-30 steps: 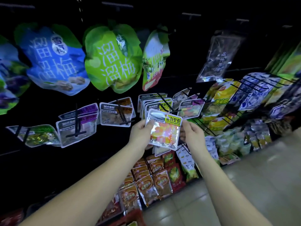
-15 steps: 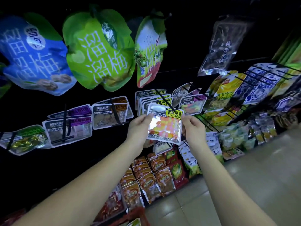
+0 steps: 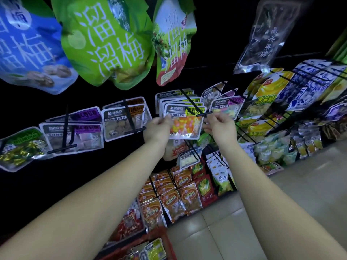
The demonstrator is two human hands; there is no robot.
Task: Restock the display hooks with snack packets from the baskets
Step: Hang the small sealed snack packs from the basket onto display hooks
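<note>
Green bag (image 3: 105, 53) is showing 溜溜梅; clear bag (image 3: 262, 34) is reading 晶兴果脯; brown-tab packet (image 3: 124, 122) is showing 加减乘除.

A tall black rack (image 3: 56, 175) holds everything on thin black hooks (image 3: 129, 115). At the top hang big bags: a blue bag (image 3: 28, 49), a green bag (image 3: 109, 40) and a clear bag (image 3: 262, 38). In the middle row hang small grey packets (image 3: 73, 136). One hook there holds a stack with a candy packet (image 3: 185, 124) at the front. Lower down hang orange packets (image 3: 172, 197). To the right are yellow bags (image 3: 262, 102). Below is a pale tiled floor (image 3: 281, 203). A red basket (image 3: 155, 234) with packets inside is at the bottom edge.
</note>
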